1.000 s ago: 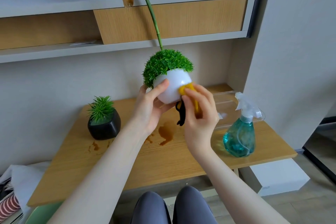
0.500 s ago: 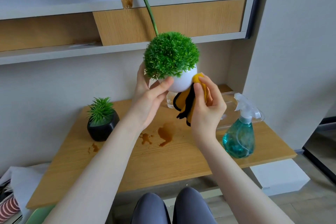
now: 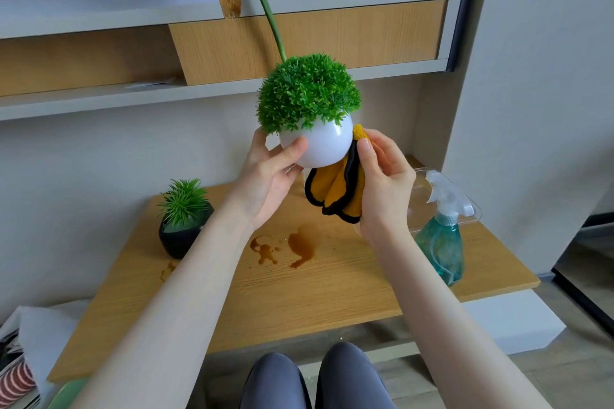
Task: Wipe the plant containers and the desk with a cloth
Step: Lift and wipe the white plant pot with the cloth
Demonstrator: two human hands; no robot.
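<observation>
A round white pot [image 3: 320,144] topped with a dome of green artificial foliage is lifted above the wooden desk [image 3: 299,289]. My left hand [image 3: 269,179] grips the pot from the left, thumb across its front. My right hand [image 3: 382,186] holds a yellow cloth with black trim [image 3: 335,191] and presses its top against the pot's right side; the rest of the cloth hangs below. A small black pot [image 3: 181,237] with a spiky green plant stands on the desk at the left. Brown spill stains [image 3: 300,244] mark the desk's middle.
A teal spray bottle [image 3: 440,247] stands on the desk's right, with a clear plastic tray [image 3: 465,206] behind it. A tall green stem [image 3: 269,13] rises behind the white pot. Shelves [image 3: 199,90] span the wall above. White paper and striped items [image 3: 23,355] lie at lower left.
Both hands raised the white pot higher and turned it more upright. The cloth shifted from the pot's front to its right side and now hangs lower.
</observation>
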